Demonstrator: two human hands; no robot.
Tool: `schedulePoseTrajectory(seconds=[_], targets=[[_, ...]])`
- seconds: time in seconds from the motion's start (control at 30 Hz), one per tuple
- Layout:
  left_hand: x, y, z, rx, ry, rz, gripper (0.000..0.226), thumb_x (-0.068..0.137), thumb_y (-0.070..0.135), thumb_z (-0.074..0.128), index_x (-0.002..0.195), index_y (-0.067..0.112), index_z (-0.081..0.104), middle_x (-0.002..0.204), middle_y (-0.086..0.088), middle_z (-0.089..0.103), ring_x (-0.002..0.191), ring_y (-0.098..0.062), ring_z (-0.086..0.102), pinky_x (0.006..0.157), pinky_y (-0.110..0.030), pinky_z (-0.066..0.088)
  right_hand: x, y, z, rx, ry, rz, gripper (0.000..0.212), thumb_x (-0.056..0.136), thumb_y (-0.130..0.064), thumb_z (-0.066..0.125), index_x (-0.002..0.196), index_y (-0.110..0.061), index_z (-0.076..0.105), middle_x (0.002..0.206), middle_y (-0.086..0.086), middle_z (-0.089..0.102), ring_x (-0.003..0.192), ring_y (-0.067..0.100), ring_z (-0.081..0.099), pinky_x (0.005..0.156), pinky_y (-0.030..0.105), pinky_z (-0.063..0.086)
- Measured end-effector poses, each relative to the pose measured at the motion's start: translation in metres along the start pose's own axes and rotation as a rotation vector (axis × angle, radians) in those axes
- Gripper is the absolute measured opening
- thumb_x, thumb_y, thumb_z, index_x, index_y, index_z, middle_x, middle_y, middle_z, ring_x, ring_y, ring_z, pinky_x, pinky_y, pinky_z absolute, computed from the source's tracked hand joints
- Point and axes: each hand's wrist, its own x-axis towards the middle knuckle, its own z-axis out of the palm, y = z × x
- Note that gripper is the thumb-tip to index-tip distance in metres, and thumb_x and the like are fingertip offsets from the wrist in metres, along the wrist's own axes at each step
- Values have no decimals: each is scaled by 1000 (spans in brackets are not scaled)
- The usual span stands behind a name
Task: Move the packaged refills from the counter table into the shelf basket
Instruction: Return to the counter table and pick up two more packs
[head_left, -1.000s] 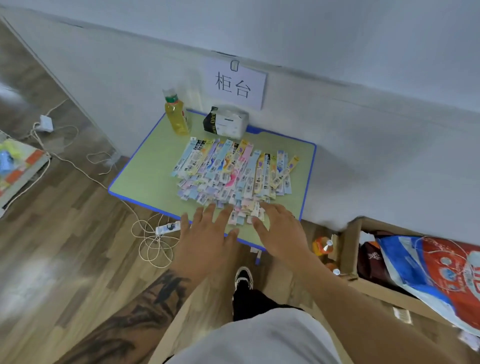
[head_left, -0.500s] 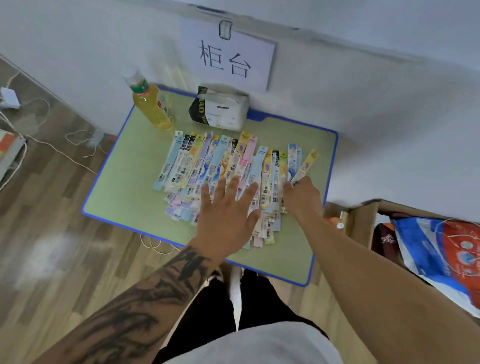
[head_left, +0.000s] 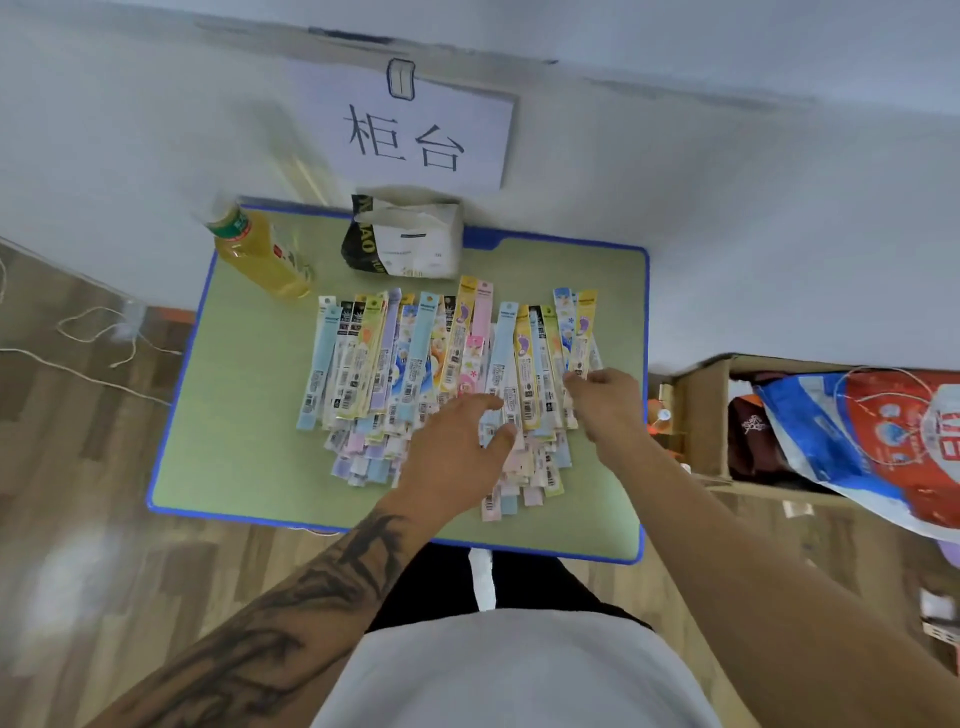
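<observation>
Green table, left hand now flat on refills, right hand newly pinching some.

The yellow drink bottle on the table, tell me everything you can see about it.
The bottle is clear plastic, nearly full of yellow liquid, with a green cap and a label showing some red. It stands at the far left corner of the green table, close to the wall, looking tilted in this wide-angle view and slightly blurred. It is left of the tissue pack and apart from the refill packs. Neither hand touches it.
</observation>
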Motion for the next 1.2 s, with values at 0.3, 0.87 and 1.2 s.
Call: schedulePoseTrajectory(seconds=[0.3,0.87,1.2], targets=[[-1,1,-46,-853,-133,-283,22,98,35,69,100,14,75,92,2,77,82,-17,72,86,-45,59,-135,-4,18,70,-401,-68,31,94,-32,75,79,-12,55,73,8,58,64,19,51,53,27,42],[-28,-53,-78,-811,-142,-231,9,103,15,61,97,10,66,74,0,61,62,-17,58,66,-37,57,-54,-27,71,-550,-96,-161,37,100,-51,56,115,-18,59,105,3,66,94,24,63,78,36,47],[-44,-89,-63,-785,-240,-335,9,104,16,60,99,10,63,65,8,61,60,-16,57,64,-35,56,-37,-16,95,-594,13,-82,20,97,-34,60,99,-15,57,92,5,62,87,27,61,68,34,42]])
